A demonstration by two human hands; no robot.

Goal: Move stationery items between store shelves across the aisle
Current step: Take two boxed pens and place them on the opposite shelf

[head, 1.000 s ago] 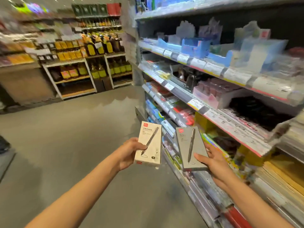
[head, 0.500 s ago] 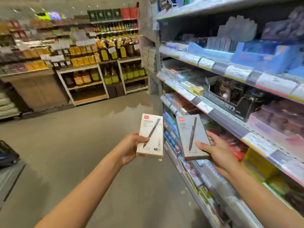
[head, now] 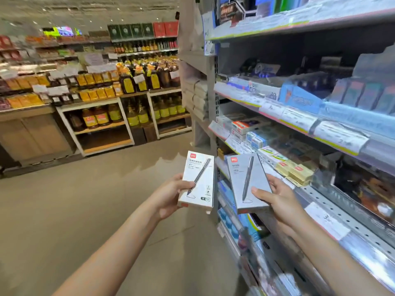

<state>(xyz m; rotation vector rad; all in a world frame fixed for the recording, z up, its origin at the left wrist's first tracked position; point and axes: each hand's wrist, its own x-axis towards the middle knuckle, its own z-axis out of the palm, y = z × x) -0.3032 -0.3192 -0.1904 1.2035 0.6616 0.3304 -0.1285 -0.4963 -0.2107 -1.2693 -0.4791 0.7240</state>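
Note:
My left hand [head: 168, 197] grips a white pen box [head: 198, 178] by its lower left edge, thumb across the front. A grey pen box [head: 245, 178] sits in my right hand [head: 277, 197], held at its lower right corner. Both boxes show a dark pen and a red logo, and are held upright side by side at chest height, a small gap between them. They hover in the aisle just left of the stationery shelving [head: 333, 214] on my right.
The right-hand shelves carry small boxes, staples [head: 297, 171] and blue packs [head: 299, 99] behind price tags. Across the grey floor [head: 74, 210], white racks of oil bottles [head: 132, 82] stand at the back. A shelf end post [head: 211, 116] rises just beyond the boxes.
The view has swung left and moved forward along the aisle; the shelf end and bottle racks are nearer. Both hands keep the boxes in the same grip.

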